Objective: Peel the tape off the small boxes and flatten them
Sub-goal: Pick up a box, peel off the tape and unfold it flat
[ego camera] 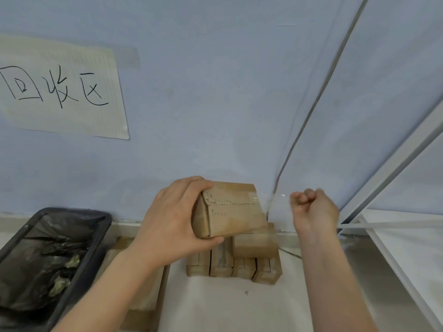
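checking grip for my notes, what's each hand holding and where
Left hand grips the small box by its left end. Right hand pinches the free end of the clear tape peeling off the box's right edge.

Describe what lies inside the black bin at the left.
The black bin holds a black liner bag with crumpled tape scraps on it. Anything beneath the liner's folds is hidden.
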